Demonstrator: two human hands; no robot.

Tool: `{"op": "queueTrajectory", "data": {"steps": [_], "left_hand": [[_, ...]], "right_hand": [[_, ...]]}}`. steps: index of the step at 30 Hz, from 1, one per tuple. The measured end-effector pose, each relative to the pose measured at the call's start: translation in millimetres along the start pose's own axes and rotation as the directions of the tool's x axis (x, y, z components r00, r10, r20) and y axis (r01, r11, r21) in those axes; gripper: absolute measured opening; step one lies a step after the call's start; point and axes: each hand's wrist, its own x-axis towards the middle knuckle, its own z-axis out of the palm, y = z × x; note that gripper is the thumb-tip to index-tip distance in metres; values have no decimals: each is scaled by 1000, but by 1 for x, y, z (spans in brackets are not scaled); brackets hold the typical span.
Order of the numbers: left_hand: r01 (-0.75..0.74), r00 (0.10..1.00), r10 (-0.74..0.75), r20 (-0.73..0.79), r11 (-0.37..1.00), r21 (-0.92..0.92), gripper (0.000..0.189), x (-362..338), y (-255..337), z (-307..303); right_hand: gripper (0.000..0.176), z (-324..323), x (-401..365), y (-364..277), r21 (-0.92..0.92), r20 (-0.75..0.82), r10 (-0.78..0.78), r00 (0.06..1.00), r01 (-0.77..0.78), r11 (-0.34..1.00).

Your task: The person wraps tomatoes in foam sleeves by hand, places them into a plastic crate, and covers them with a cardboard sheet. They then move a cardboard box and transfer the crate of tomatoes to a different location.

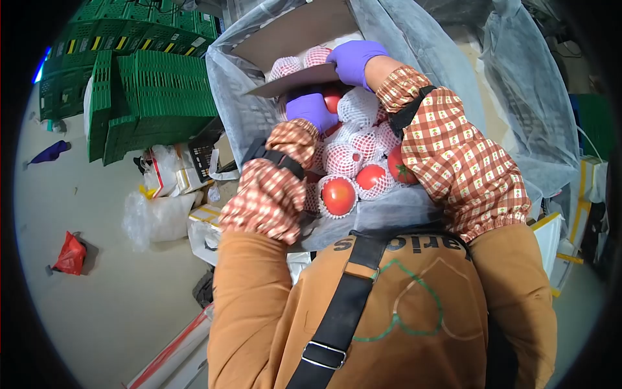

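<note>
A lined crate (234,91) holds several tomatoes (338,196), many wrapped in white or pink foam nets (357,107). My right hand (357,62), in a purple glove, is closed on the right end of a grey-brown cardboard sheet (295,82), which it holds tilted over the fruit. Below the sheet, my left hand (312,111), also gloved in purple, reaches in among the tomatoes. Its fingers are hidden, so what it touches cannot be made out. A second brown board (285,35) leans at the crate's far side.
Stacked green crates (159,104) stand at the left. Plastic bags (152,220) and white boxes (206,217) lie on the floor beside the crate, with a red bag (70,254) farther left. Another lined container (528,97) is on the right.
</note>
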Motion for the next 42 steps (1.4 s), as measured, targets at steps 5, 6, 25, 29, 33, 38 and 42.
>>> {"op": "queueTrajectory", "data": {"steps": [5,6,25,29,33,38,42], "left_hand": [[-182,983,178,-40,973,-144,77,-70,8,-110],[-180,978,155,-140,965,-189,77,-76,4,-128],[-44,991,6,133,958,284,45,16,-65,29],[-184,927,69,367,940,289,46,-4,-33,-18],[-292,954,281,102,948,124,64,-73,1,-97],[-348,827,292,-480,937,-30,67,-93,20,-184],[-423,593,345,-728,902,82,70,-53,1,-174]], "right_hand": [[32,-2,4,1,-26,24,-23,999,24,999],[32,1,5,2,-28,-6,-40,999,39,999],[33,-28,-20,-14,45,71,-80,994,77,996],[34,-11,-3,-9,206,1,10,1000,-10,978],[30,-1,-1,-15,35,-10,28,1000,-28,999],[26,0,-7,-16,41,-16,-27,1000,27,999],[25,-8,-17,-16,5,6,-85,996,84,996]]}}
